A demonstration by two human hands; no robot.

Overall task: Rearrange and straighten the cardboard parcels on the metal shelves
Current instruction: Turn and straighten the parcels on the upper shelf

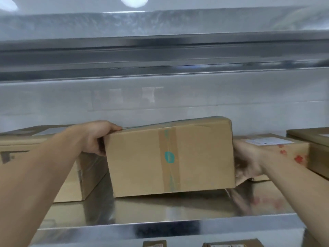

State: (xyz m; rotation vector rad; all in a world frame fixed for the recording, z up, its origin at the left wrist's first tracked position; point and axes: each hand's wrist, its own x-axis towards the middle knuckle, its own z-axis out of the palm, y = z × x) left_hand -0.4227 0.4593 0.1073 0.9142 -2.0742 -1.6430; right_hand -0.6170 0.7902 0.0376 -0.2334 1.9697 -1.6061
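Brown cardboard parcel (142,157), long face toward the viewer, one vertical strip of brown tape (169,148) with a teal mark at its middle. It is held between both hands above the steel shelf (160,209), slightly tilted, its right end higher than its left. Whether its lower left corner touches the shelf I cannot tell.

Left hand (94,138): clasps the upper left corner, thumb lying along the top edge, fingers down the left end face.

Right hand (247,163): cupped against the lower part of the right end, fingers curled at the bottom corner; blurred, so finer detail is unclear.

Just outside the left hand: a larger cardboard parcel (16,145), standing on the same shelf, near the held one.

Just outside the right hand: a low parcel (277,145) with a white label and red marks; beyond it, another parcel (318,157) at the frame edge.

Above the grip: upper steel shelf (160,56). Below the grip: tops of two small parcels (154,244) (233,244).
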